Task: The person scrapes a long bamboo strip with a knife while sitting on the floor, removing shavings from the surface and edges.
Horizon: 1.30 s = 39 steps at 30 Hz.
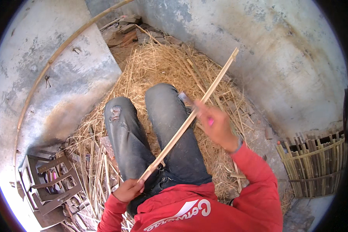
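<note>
A long pale bamboo strip (178, 134) slants across my lap, from low left up to the far right. My left hand (130, 190) is closed around its near end, close to my waist. Partway up the strip, my right hand (217, 125) is closed on a knife and lies against the bamboo. The knife's greyish blade (185, 98) sticks out to the left of the strip, smeared by motion. A bit of pink shows within the right fist; the rest of the handle is hidden by the fingers.
Shavings and straw-like strips (162, 62) cover the floor around my legs. More bamboo strips (98, 170) lie on the left, near a broken wooden frame (58, 179). A slatted bamboo basket (315, 166) stands at the right. A curved pole (50, 62) leans along the left wall.
</note>
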{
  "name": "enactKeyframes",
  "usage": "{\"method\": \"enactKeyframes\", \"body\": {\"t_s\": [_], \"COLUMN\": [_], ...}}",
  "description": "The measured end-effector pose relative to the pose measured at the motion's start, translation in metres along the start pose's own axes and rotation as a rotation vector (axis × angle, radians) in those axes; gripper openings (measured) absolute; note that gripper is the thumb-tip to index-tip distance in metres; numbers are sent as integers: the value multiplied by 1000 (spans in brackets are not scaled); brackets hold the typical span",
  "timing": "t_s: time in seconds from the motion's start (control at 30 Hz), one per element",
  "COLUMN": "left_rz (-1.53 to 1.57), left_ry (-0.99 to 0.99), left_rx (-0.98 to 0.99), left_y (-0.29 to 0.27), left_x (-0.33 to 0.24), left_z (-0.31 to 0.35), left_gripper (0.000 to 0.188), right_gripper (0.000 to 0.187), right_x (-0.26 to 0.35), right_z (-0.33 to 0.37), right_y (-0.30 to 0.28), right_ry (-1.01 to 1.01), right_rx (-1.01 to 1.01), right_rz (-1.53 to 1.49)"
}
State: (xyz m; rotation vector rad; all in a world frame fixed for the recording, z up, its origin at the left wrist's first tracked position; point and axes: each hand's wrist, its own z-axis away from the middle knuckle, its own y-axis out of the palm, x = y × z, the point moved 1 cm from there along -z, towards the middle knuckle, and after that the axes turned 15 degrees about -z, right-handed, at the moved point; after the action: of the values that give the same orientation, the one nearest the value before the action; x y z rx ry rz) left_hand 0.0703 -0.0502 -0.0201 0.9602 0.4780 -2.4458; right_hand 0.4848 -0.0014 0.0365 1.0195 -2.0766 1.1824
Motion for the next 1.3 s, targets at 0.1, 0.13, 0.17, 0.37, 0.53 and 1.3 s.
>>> {"method": "enactKeyframes", "body": {"t_s": [0.1, 0.13, 0.17, 0.37, 0.53, 1.3], "left_rz": [103, 126, 131, 156, 146, 82], "left_ry": [-83, -116, -105, -92, -83, 2], "left_rx": [70, 81, 82, 12, -6, -45], "left_y": [-11, -13, -16, -16, -11, -9], "left_x": [7, 14, 20, 33, 17, -29], "left_z": [16, 21, 24, 29, 29, -13], "left_gripper": [57, 58, 57, 58, 56, 55], "right_gripper": [33, 33, 33, 36, 37, 43], "right_x": [-45, -61, -76, -103, -56, -38], "right_z": [-40, -51, -60, -67, -32, 21], "right_y": [-41, -54, -69, -69, -15, -29], "right_ry": [71, 97, 123, 188, 217, 206], "right_rx": [-271, -284, -298, -153, 51, -194], "right_rz": [38, 105, 177, 241, -42, -53]}}
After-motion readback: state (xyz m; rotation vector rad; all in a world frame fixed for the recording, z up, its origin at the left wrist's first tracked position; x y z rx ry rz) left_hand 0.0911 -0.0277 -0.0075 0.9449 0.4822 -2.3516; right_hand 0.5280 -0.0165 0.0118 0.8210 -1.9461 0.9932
